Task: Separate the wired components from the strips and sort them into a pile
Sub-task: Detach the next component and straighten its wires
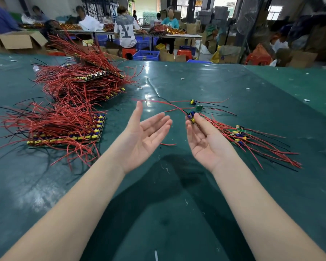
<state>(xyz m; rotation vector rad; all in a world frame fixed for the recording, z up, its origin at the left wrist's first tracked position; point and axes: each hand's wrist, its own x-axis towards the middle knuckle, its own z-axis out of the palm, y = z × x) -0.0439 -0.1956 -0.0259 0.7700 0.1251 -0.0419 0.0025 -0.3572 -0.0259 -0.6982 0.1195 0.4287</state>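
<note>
Both my hands hover palm-up over the green table with straight fingers. My left hand holds nothing. My right hand has a small wired component right at its fingertips; no finger curls round it. A pile of separated wired components with red and black leads lies just right of that hand. Two single components lie beyond it. Strips of joined boards with red wires are stacked at the left, one stack near and one farther back.
A loose red wire piece lies between my hands. Small white scraps dot the table. Beyond the table's far edge are blue crates, cardboard boxes, red stools and other people working at a long bench.
</note>
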